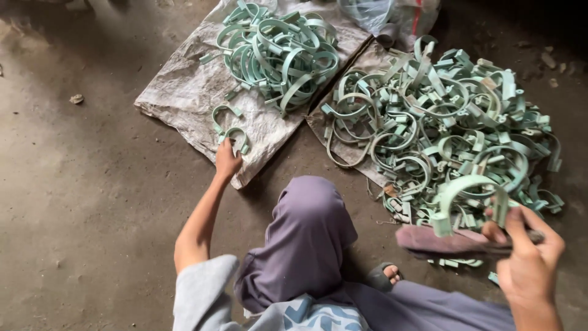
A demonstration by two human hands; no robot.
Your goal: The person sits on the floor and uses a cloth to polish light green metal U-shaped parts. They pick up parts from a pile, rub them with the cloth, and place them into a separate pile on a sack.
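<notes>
Head view, looking down on seated person. Left hand (227,160) reaches to woven sack (184,92), fingers curled round pale-green clamp (236,136), laying it just beside sorted pile (278,52). Right hand (528,260) grips curved clamp (468,202) plus what seems dark flat tool (444,241), blurred, raised near tangled heap (453,122) on second sack (343,147). Two heaps apart, probably keeping sorted pieces separate.
</notes>
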